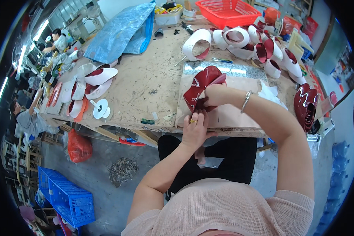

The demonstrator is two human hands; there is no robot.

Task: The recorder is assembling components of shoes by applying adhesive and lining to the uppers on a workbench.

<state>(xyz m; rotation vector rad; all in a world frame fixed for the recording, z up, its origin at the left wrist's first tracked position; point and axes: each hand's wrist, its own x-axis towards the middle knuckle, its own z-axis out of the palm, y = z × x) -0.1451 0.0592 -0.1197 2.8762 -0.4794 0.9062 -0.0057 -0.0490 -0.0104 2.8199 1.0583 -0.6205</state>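
Above the pale work board [228,118], in front of me, I hold a glossy dark red shoe upper [200,86], folded and bent open. My left hand [194,131] has its fingers closed on the near lower edge of the upper, and a ring shows on one finger. From the right, my right hand [215,95] reaches into the fold and grips the upper; its fingertips are hidden by the red material. A bracelet circles the right wrist.
White uppers with red linings [234,37] crowd the back right, below a red basket [228,11]. More uppers [100,80] and a white spool [101,109] lie left. Glossy red pieces [306,106] stand at the right edge. A blue crate [67,196] sits on the floor.
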